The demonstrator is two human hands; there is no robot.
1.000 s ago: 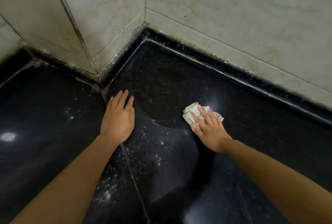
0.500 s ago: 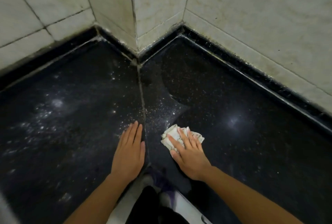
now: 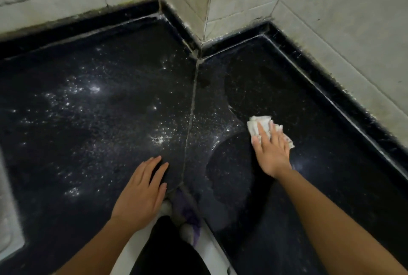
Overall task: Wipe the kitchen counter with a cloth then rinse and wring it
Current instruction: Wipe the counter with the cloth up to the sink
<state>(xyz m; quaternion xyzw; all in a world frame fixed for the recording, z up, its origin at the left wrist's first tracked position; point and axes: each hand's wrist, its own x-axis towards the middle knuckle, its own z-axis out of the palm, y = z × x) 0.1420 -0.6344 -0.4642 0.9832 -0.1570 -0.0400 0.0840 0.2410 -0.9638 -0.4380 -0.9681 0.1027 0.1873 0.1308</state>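
A black speckled stone counter (image 3: 92,133) bends around a tiled wall corner. A crumpled white cloth (image 3: 261,125) lies on its right slab. My right hand (image 3: 270,148) presses flat on the cloth, fingers pointing to the far wall. My left hand (image 3: 141,190) rests flat, palm down, on the left slab near the front edge and holds nothing. A wet, darker patch with a curved edge (image 3: 223,144) spreads left of the cloth. White specks (image 3: 159,139) dot the left slab.
Pale tiled walls (image 3: 344,23) with a raised black rim (image 3: 344,102) close the counter at the back and right. A grout seam (image 3: 191,120) runs between the slabs. A steel sink edge (image 3: 6,215) shows at the far left. My dark clothing (image 3: 167,248) fills the inner corner below.
My right hand has slid the cloth to the right, away from the seam. My left hand stayed flat near the front edge. The view has panned left, showing more of the left slab.
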